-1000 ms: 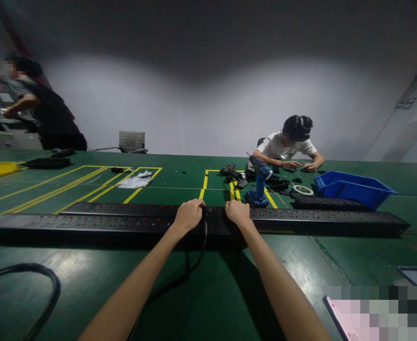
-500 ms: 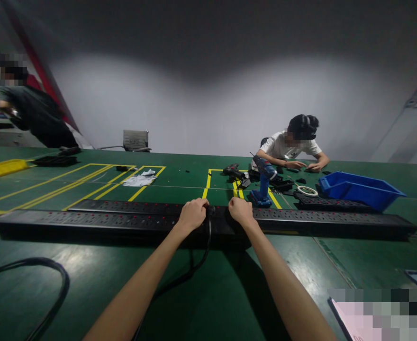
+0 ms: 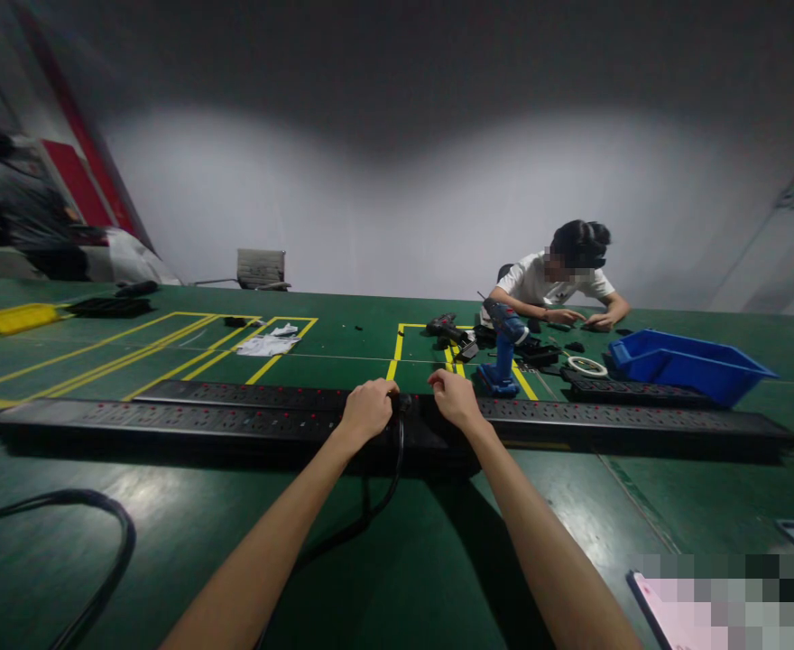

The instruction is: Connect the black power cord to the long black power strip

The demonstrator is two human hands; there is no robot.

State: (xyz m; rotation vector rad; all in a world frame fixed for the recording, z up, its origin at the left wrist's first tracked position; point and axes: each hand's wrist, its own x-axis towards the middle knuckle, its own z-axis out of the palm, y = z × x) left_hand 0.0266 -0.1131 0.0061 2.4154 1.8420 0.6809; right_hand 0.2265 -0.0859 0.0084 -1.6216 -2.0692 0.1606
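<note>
Long black power strips [image 3: 167,417] with rows of sockets and small red marks lie side by side across the table before me. My left hand [image 3: 368,408] is closed over the strip near its cable end, its fingertips partly hidden. Beside those fingers a black cable [image 3: 401,460] leaves the strip and hangs over the front side. My right hand [image 3: 457,399] is curled just above the dark middle section, thumb and fingers pinched together. Whether something small is between them, I cannot make out. Another power strip [image 3: 606,422] extends to the right.
A blue cordless drill [image 3: 502,352] stands behind my right hand. Farther right are a tape roll [image 3: 586,366] and a blue bin [image 3: 687,357]. A co-worker [image 3: 559,280] leans on the far side. A thick cable [image 3: 123,533] loops at front left; white gloves [image 3: 268,343] lie beyond the strips.
My right hand has lifted slightly off the strip and its fingers have shifted up and left. My left hand stays put. The person at far left has moved farther left.
</note>
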